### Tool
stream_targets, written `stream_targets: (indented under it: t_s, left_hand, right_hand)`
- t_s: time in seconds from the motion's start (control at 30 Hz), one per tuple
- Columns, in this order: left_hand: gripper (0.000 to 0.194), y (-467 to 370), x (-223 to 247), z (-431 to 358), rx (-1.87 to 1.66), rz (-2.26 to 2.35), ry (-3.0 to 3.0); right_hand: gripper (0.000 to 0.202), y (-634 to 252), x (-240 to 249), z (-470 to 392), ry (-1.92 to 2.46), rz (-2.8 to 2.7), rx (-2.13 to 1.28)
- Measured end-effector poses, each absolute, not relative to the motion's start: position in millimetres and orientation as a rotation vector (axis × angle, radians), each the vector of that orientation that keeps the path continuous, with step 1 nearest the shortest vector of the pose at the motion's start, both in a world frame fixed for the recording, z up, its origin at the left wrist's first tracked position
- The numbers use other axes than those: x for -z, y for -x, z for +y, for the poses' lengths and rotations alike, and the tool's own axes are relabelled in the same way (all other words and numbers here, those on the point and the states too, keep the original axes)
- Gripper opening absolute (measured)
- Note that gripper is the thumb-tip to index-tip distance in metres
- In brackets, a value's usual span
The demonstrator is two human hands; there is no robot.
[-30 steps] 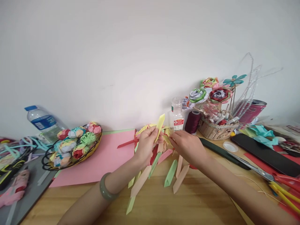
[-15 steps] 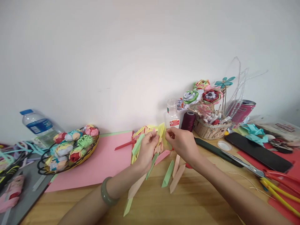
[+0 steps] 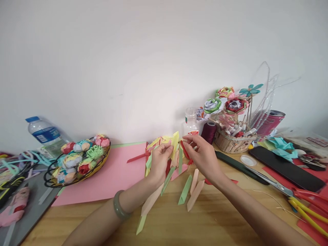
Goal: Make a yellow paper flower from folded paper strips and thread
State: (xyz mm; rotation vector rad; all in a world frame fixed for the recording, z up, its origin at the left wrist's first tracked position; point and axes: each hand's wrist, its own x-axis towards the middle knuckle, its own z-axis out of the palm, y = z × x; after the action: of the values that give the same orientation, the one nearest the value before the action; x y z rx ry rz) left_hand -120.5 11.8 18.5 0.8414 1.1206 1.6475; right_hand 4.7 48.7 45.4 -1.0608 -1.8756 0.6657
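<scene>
My left hand (image 3: 161,160) pinches a yellow folded paper strip (image 3: 175,143), part of a bunch of folded strips in yellow, red, pink and green. To its right, my right hand (image 3: 201,153) is raised with thumb and index fingertips close together beside the bunch. What lies between those fingertips is too small to make out. A red folded strip (image 3: 185,150) slants down just under them, and a green strip (image 3: 180,160) hangs beside it. Below the hands, a green folded strip (image 3: 185,189) and a peach one (image 3: 195,195) lie loose on the wooden table (image 3: 205,225).
At left, a basket of paper flowers (image 3: 109,155) rests on pink paper (image 3: 123,177), near a water bottle (image 3: 46,131). Behind my hands stand a glass bottle (image 3: 191,119) and dark thread spool (image 3: 208,132). Scissors (image 3: 284,188) and a black phone (image 3: 287,169) lie right.
My right fingertips have loosened from a tighter pinch and spread a little. More of the red and green strips beside them shows now. The view has turned slightly left.
</scene>
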Motion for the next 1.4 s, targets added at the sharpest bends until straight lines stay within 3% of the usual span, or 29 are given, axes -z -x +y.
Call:
stream_targets:
  t_s: [0.23, 0.4, 0.47, 0.57, 0.8, 0.93, 1.1, 1.4]
  left_hand:
    - [0.015, 124, -20, 15, -1.678, 1.257, -1.069]
    - [0.032, 126, -17, 14, -1.643, 1.448, -1.442]
    - [0.023, 125, -17, 13, -1.615, 1.457, -1.483]
    - [0.011, 126, -21, 13, -1.483, 1.290, -1.401]
    - [0.041, 129, -30, 14, -1.017, 0.898, -0.963]
    - [0.035, 126, -27, 12, -0.956, 0.878, -1.035]
    - [0.031, 125, -26, 11, -0.996, 0.931, -0.975]
    - [0.028, 118, -24, 6, -1.027, 0.894, -0.995]
  right_hand:
    - [0.026, -9, -48, 44, 0.960, -1.952, -0.926]
    - [0.027, -12, -43, 49, 0.959, -1.897, -1.050]
    - [0.028, -14, -42, 49, 0.969, -1.884, -1.067]
    - [0.027, -17, -42, 48, 0.984, -1.880, -1.055]
    - [0.026, -34, -37, 49, 0.956, -2.016, -0.913]
    - [0.019, -40, -33, 48, 0.974, -2.055, -0.715]
    - [0.062, -42, -32, 36, 0.838, -2.195, -0.499]
    - [0.111, -37, -12, 31, 0.875, -2.459, -0.106]
